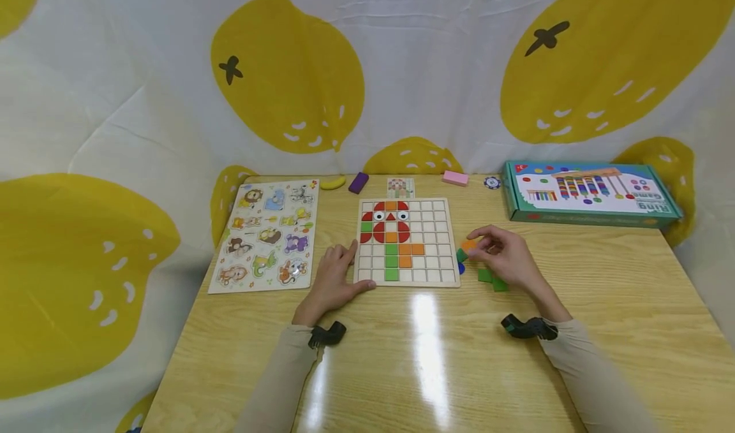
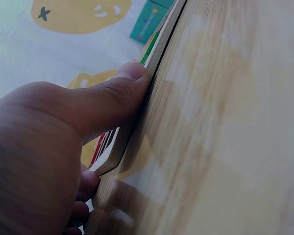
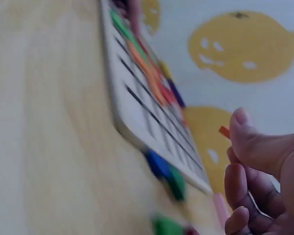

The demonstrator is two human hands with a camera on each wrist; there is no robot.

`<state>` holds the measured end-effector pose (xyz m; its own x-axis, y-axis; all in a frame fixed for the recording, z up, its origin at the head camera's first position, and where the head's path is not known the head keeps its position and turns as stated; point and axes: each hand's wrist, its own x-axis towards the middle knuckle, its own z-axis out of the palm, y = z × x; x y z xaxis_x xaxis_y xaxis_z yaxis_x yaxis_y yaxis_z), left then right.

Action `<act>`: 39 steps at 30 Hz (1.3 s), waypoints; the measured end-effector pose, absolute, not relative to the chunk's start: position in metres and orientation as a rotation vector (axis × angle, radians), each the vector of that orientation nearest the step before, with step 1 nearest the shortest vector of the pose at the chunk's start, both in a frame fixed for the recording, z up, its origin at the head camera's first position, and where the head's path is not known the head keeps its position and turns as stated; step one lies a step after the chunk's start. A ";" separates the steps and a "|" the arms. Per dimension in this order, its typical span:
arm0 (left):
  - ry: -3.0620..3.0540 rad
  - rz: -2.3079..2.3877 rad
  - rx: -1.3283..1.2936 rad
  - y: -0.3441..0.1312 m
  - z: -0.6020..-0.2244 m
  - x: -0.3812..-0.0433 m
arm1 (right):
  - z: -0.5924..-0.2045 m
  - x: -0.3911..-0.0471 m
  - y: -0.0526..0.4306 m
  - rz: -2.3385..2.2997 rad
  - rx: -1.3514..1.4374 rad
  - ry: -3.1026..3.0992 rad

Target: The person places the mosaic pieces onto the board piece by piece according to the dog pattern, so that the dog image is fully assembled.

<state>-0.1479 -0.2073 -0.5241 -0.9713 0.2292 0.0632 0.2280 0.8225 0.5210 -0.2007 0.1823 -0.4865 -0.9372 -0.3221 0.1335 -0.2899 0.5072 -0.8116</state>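
A wooden grid board [image 1: 436,254] lies on the table with red, orange and green pieces and two eye pieces set in its cells. My left hand [image 1: 334,280] holds its near left corner, thumb along the near edge and fingers at the left side. In the left wrist view the thumb [image 2: 112,98] presses on the board's edge. My right hand [image 1: 505,254] pinches an orange piece [image 3: 224,132] between thumb and fingertips, just right of the board. Below that hand lie green squares [image 1: 492,278], and a blue piece [image 1: 461,268] sits at the board's right edge.
An animal puzzle board [image 1: 267,235] lies left. Behind the grid board are a pattern card [image 1: 400,187], a purple block [image 1: 358,182], a toy banana [image 1: 333,183], a pink block [image 1: 455,178] and a round chip [image 1: 492,182]. A boxed ring game [image 1: 591,194] stands at back right.
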 end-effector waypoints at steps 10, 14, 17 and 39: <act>3.005 0.842 0.397 -0.208 -0.525 -0.148 | -0.504 -0.200 0.103 -1.272 -0.694 2.768; 3.001 0.836 0.408 -0.207 -0.525 -0.149 | -0.505 -0.200 0.097 -1.167 -0.697 2.828; 3.002 0.823 0.407 -0.207 -0.526 -0.150 | -0.505 -0.199 0.097 -1.180 -0.705 2.821; 2.987 0.820 0.372 -0.208 -0.524 -0.149 | -0.493 -0.213 0.192 -0.999 -0.647 2.899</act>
